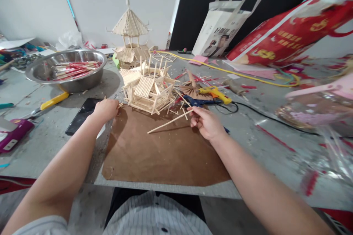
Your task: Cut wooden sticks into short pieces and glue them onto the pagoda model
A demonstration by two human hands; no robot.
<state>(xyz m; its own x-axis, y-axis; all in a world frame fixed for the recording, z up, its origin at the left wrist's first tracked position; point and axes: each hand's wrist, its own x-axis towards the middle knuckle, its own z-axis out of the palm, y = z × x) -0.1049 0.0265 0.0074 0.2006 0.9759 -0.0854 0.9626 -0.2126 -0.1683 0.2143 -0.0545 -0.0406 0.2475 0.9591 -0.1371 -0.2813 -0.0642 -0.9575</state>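
Note:
A thin wooden stick (169,122) is pinched in my right hand (205,121), slanting down to the left over the brown mat (165,154). My left hand (106,111) is closed at the mat's far left corner. Short pale stick ends show by its fingertips, but what it grips is mostly hidden. Between and beyond both hands stands a many-sided model (150,90) built of wooden sticks, with upright posts and some roof panels. Behind it rises a pagoda-like stick model (131,31) with a pointed roof. Short stick scraps lie near my right hand.
A metal bowl (66,86) of red and pale sticks stands at the left, near a yellow-handled cutter (54,100) and a black phone (82,115). A yellow glue gun (216,93) with a black cord lies to the right. Bags (220,25) stand behind.

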